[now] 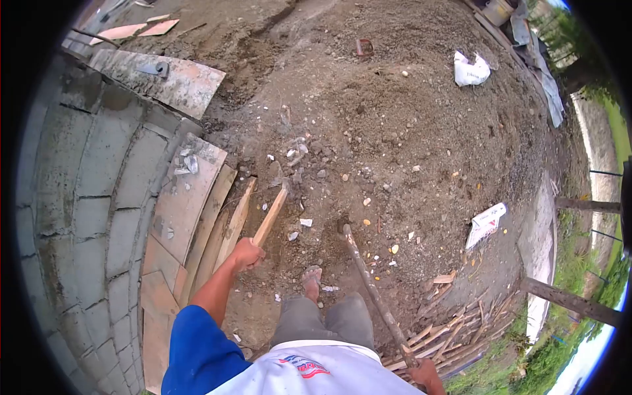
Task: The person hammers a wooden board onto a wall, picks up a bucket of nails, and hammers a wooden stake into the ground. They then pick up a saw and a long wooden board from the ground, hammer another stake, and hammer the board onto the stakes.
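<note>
My left hand (249, 254) is closed around the lower end of a pale wooden stick (270, 215). Its upper end points forward, reaching over the dirt beside some grey rubble (297, 172). At the lower right, my right hand (426, 375) grips a long, rough wooden pole (375, 283). The pole slants forward and left, its far end at a small dark hole (343, 222) in the ground. Next to the left hand, a pointed plank (238, 220) leans with other boards along the block wall. One bare, muddy foot (312, 283) shows between the two.
A grey concrete block wall (92, 217) runs down the left, with plywood sheets (187, 191) against it. Branches (454, 332) are piled at the lower right. White bags (471, 68) and a torn printed sack (486, 225) lie on the gravelly soil. Posts (569, 303) stand at the right edge.
</note>
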`<act>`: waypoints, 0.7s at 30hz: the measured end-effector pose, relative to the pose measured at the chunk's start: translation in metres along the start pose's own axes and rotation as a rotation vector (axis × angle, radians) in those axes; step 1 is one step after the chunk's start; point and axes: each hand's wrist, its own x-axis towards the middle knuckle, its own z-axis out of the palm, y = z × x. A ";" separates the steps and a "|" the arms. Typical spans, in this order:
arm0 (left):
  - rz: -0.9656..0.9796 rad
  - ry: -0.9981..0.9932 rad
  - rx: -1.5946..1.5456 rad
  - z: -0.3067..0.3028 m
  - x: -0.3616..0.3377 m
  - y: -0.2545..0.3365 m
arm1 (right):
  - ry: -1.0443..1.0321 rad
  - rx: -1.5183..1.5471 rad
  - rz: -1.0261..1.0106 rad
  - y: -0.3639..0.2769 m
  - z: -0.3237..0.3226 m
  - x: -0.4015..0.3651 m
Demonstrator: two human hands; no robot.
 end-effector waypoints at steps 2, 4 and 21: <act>-0.075 0.029 -0.078 -0.015 -0.020 0.005 | 0.024 -0.169 -0.185 0.001 -0.047 -0.028; -0.193 0.057 -0.167 -0.019 -0.047 0.026 | 0.049 -0.026 -0.165 -0.020 -0.098 -0.045; -0.722 -0.343 -0.095 -0.019 -0.151 0.052 | 0.476 0.047 -0.756 -0.394 -0.481 0.122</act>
